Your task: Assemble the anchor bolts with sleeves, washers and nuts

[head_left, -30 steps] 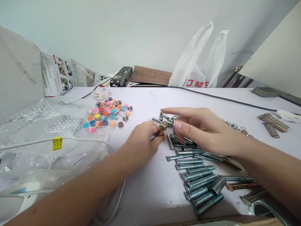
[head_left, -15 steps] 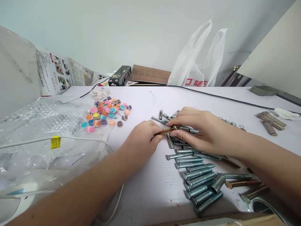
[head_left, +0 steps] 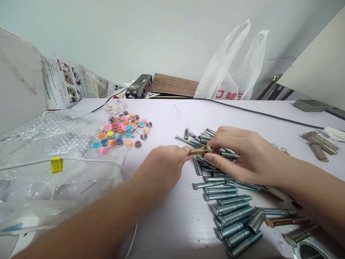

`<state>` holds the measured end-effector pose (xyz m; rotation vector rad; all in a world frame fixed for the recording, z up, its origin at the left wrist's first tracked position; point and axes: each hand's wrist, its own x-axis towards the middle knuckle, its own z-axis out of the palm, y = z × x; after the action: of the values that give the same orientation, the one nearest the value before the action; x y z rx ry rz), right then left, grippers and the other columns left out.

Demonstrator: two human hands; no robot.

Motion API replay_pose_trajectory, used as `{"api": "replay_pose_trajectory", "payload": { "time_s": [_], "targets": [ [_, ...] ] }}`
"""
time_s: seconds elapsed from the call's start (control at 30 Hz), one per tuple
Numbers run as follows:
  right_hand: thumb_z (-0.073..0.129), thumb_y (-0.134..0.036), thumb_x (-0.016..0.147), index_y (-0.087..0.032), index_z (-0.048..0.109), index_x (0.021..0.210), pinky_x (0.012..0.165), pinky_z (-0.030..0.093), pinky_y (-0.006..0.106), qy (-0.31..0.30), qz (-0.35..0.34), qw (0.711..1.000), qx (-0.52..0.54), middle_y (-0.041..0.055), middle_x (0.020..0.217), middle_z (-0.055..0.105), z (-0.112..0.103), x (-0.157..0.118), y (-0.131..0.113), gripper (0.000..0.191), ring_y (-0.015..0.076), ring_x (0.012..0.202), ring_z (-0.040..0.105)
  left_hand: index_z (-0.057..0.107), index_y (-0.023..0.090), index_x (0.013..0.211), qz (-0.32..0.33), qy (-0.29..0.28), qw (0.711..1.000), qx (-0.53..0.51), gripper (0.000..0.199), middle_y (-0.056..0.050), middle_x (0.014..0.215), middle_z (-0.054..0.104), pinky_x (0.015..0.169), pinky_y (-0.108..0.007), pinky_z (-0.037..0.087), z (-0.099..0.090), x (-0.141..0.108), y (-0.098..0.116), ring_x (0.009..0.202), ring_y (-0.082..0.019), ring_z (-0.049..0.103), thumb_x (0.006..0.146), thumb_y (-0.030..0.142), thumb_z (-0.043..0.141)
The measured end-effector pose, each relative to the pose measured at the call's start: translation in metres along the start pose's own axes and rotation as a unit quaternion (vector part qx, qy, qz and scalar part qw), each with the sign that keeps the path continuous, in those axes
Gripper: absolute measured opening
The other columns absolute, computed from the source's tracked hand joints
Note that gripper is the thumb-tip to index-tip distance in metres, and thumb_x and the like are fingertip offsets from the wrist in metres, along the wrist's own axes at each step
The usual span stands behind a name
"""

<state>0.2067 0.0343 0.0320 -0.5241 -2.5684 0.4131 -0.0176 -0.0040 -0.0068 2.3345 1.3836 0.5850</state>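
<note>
My left hand [head_left: 165, 167] is closed around one end of a brass-coloured expansion bolt [head_left: 196, 152], held level just above the table. At the bolt's other end, the thumb and fingertips of my right hand [head_left: 246, 156] pinch a hex nut [head_left: 209, 149]. The nut sits on or against the bolt tip; how far it is threaded I cannot tell. Below and around my right hand lies a pile of silver bolts and sleeves [head_left: 198, 165]. Nearer me, a row of zinc-coloured bolts [head_left: 234, 216] lies on the table, beside a copper-coloured bolt [head_left: 287, 222].
Coloured little pots [head_left: 118, 131] are scattered at the left, beside bubble wrap [head_left: 61, 144] and a white cable [head_left: 88, 158]. Several brass-coloured pieces [head_left: 319, 145] lie far right. A black cable [head_left: 256, 111] crosses the back near a white plastic bag [head_left: 229, 79].
My left hand has shifted its grip back, so more of the bolt shows. My right fingers have turned around the nut. The view has moved slightly left.
</note>
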Motion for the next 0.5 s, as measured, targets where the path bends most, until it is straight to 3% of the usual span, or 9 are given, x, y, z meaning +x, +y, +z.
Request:
{"api": "replay_pose_trajectory", "payload": {
  "time_s": [0.13, 0.23, 0.3, 0.43, 0.47, 0.5],
  "targets": [
    [0.044, -0.023, 0.109, -0.021, 0.042, 0.074, 0.051, 0.027, 0.032, -0.024, 0.041, 0.999, 0.026, -0.0025, 0.063, 0.039, -0.002, 0.000, -0.008, 0.035, 0.0232, 0.052, 0.039, 0.069, 0.010, 0.101, 0.036, -0.010, 0.998, 0.047, 0.024, -0.004, 0.073, 0.063, 0.062, -0.031, 0.041, 0.001, -0.002, 0.002, 0.064, -0.017, 0.056, 0.100, 0.017, 0.046],
    [0.043, -0.037, 0.114, -0.022, 0.035, 0.069, 0.044, 0.019, 0.031, -0.050, 0.150, 0.982, 0.106, -0.0041, 0.059, 0.029, 0.001, -0.005, -0.009, 0.048, 0.0218, 0.046, 0.028, 0.069, 0.010, 0.102, 0.065, 0.007, 0.994, 0.091, 0.024, -0.004, 0.070, 0.061, 0.058, -0.032, 0.039, 0.003, -0.004, 0.001, 0.059, -0.017, 0.053, 0.099, 0.016, 0.047],
    [0.047, -0.046, 0.113, -0.023, 0.033, 0.067, 0.042, 0.016, 0.030, -0.066, 0.242, 0.948, 0.197, -0.0042, 0.059, 0.025, 0.005, -0.008, -0.009, 0.054, 0.0211, 0.045, 0.023, 0.070, 0.008, 0.104, 0.098, 0.036, 0.988, 0.116, 0.024, -0.003, 0.067, 0.059, 0.056, -0.032, 0.038, 0.006, -0.006, 0.000, 0.057, -0.017, 0.051, 0.098, 0.015, 0.048],
    [0.055, -0.051, 0.109, -0.024, 0.028, 0.067, 0.040, 0.017, 0.026, -0.072, 0.360, 0.828, 0.423, -0.0034, 0.058, 0.025, 0.006, -0.008, -0.012, 0.057, 0.0201, 0.046, 0.016, 0.068, 0.005, 0.112, 0.167, 0.120, 0.964, 0.167, 0.023, -0.001, 0.065, 0.058, 0.054, -0.033, 0.037, 0.009, -0.008, -0.004, 0.057, -0.017, 0.051, 0.097, 0.011, 0.052],
    [0.057, -0.052, 0.109, -0.023, 0.029, 0.067, 0.040, 0.017, 0.025, -0.072, 0.369, 0.816, 0.438, -0.0032, 0.058, 0.026, 0.004, -0.007, -0.013, 0.058, 0.0200, 0.046, 0.016, 0.067, 0.006, 0.114, 0.173, 0.135, 0.960, 0.177, 0.024, -0.001, 0.067, 0.059, 0.055, -0.032, 0.038, 0.010, -0.008, -0.004, 0.059, -0.017, 0.052, 0.098, 0.012, 0.051],
    [0.059, -0.055, 0.109, -0.023, 0.032, 0.066, 0.040, 0.017, 0.024, -0.070, 0.373, 0.823, 0.422, -0.0031, 0.058, 0.027, 0.001, -0.007, -0.015, 0.060, 0.0198, 0.046, 0.017, 0.066, 0.007, 0.117, 0.175, 0.146, 0.957, 0.180, 0.025, -0.001, 0.071, 0.061, 0.056, -0.032, 0.039, 0.009, -0.008, -0.005, 0.063, -0.017, 0.053, 0.099, 0.013, 0.051]
  ]
}}
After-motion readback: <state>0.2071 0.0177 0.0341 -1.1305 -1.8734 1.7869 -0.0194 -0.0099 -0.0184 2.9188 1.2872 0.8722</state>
